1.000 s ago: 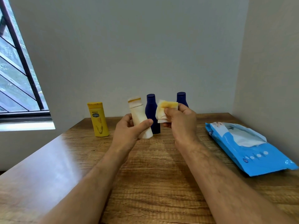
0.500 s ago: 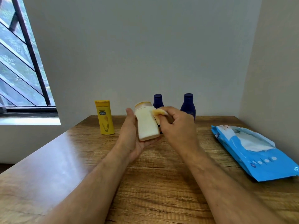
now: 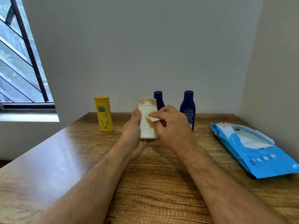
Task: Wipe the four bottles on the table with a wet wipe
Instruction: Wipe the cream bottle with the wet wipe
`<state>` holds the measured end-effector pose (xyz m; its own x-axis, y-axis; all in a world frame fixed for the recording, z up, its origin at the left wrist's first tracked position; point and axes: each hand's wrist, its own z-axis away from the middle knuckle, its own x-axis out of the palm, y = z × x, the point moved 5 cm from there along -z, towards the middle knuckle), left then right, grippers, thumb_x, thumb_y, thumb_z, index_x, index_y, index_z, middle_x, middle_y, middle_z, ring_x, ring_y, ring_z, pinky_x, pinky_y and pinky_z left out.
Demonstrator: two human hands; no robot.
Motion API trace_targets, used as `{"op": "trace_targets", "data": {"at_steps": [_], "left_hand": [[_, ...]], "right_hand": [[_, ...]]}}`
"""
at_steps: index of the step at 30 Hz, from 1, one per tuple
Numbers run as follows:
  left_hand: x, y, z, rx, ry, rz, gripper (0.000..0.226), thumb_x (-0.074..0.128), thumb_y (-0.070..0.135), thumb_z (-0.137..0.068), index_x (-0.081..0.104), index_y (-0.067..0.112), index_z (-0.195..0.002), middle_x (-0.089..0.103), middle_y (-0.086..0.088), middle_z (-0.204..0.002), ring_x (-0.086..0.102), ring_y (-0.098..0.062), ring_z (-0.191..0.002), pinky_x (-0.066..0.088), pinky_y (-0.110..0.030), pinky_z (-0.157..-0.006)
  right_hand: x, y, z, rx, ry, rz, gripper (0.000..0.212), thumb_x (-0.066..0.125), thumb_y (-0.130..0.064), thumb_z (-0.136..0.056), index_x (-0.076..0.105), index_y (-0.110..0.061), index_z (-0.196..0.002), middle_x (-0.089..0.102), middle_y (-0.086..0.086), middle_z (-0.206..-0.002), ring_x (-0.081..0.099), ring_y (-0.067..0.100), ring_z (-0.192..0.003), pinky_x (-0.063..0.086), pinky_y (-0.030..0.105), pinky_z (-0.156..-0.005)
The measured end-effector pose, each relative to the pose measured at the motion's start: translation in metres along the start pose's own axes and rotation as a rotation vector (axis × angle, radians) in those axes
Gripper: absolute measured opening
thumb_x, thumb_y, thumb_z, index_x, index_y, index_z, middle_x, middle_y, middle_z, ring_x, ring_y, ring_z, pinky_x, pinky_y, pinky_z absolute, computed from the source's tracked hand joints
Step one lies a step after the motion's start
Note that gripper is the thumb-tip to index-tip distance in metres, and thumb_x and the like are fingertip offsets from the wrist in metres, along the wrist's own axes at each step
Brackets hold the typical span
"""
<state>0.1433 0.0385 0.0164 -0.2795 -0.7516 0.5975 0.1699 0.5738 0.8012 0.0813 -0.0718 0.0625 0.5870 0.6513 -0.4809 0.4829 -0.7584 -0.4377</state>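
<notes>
Head view: L hand gripped cream bottle above tabletop centre; R hand, wipe pinched, had come down onto its front. Wiping underway; yellow bottle and both blue ones waited near back edge.

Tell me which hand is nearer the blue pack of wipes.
Right. The right hand, pinching the wipe against the cream bottle, sits toward the wipes pack; the left hand holds the bottle's far side.

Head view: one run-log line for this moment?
step: wiping | left hand: holds white bottle | right hand: presses wet wipe on it | table: three bottles standing
</notes>
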Motion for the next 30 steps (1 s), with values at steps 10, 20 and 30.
{"op": "trace_targets", "data": {"at_steps": [10,20,30], "left_hand": [[-0.006,-0.003,-0.007,-0.025,-0.089,-0.022,0.051,0.042,0.046,-0.102,0.055,0.011,-0.137,0.066,-0.024,-0.129,0.062,-0.037,-0.123,0.049,-0.058,-0.103],[-0.004,0.0,-0.009,0.02,-0.099,0.007,0.047,0.038,0.042,-0.107,0.054,0.011,-0.138,0.067,-0.024,-0.127,0.067,-0.035,-0.114,0.055,-0.053,-0.096],[0.002,-0.009,-0.002,-0.033,-0.153,-0.107,0.039,0.044,0.043,-0.104,0.061,0.026,-0.135,0.07,-0.014,-0.118,0.065,-0.026,-0.101,0.053,-0.044,-0.086]], "right_hand": [[-0.002,-0.001,-0.001,0.056,-0.075,0.059,0.02,0.068,-0.023,-0.091,0.077,-0.02,-0.109,0.06,-0.006,-0.092,0.057,0.006,-0.082,0.047,0.013,-0.072],[0.012,-0.002,0.0,0.039,-0.266,-0.042,0.02,0.073,-0.02,-0.088,0.078,-0.022,-0.107,0.062,-0.012,-0.092,0.058,0.004,-0.084,0.046,0.014,-0.073],[-0.015,0.008,-0.004,0.164,0.087,-0.046,0.023,0.067,-0.022,-0.093,0.074,-0.018,-0.115,0.063,-0.003,-0.096,0.058,0.002,-0.082,0.046,0.004,-0.069]]}}
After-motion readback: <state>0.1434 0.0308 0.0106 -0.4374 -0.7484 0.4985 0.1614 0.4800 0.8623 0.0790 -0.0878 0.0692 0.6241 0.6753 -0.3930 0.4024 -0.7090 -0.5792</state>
